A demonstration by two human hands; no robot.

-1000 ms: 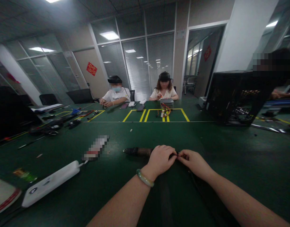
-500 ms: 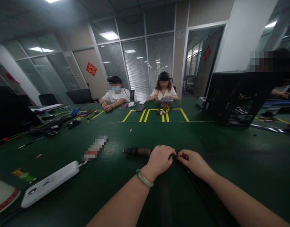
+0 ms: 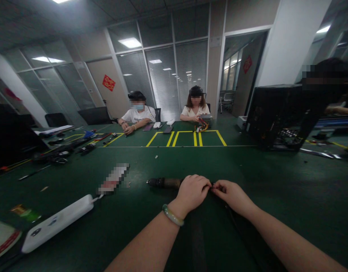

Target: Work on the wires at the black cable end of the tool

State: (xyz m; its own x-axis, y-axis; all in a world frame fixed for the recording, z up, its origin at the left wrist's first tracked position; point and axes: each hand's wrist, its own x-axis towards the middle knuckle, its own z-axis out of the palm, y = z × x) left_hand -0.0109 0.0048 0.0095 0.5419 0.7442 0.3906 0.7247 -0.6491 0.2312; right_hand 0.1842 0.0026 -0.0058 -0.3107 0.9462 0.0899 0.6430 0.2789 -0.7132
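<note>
A long cylindrical corded tool, which looks like an electric screwdriver (image 3: 166,183), lies on its side on the green table, its black nose and metal tip pointing left. My left hand (image 3: 193,192) is wrapped over its rear part, fingers bent, hiding that part. Thumb and fingers of my right hand (image 3: 232,194) are pinched together at the tail end, where the cord begins. The fingertips of both hands nearly meet there. A dark cord (image 3: 233,219) runs from below my right hand toward the table's front edge. What exactly the right fingertips grip is too small to see.
To the left lie a white power strip (image 3: 59,223), a blurred-out flat item (image 3: 113,178) and a small green-gold bottle (image 3: 26,213). A black computer case (image 3: 264,117) stands at the back right. Two co-workers sit across the table, one by a metal box with coloured wires (image 3: 204,121).
My hands and the tool have hardly moved. Across the table, the right-hand co-worker's hands have shifted by the metal box, which now appears slightly further right. The view has tilted a little.
</note>
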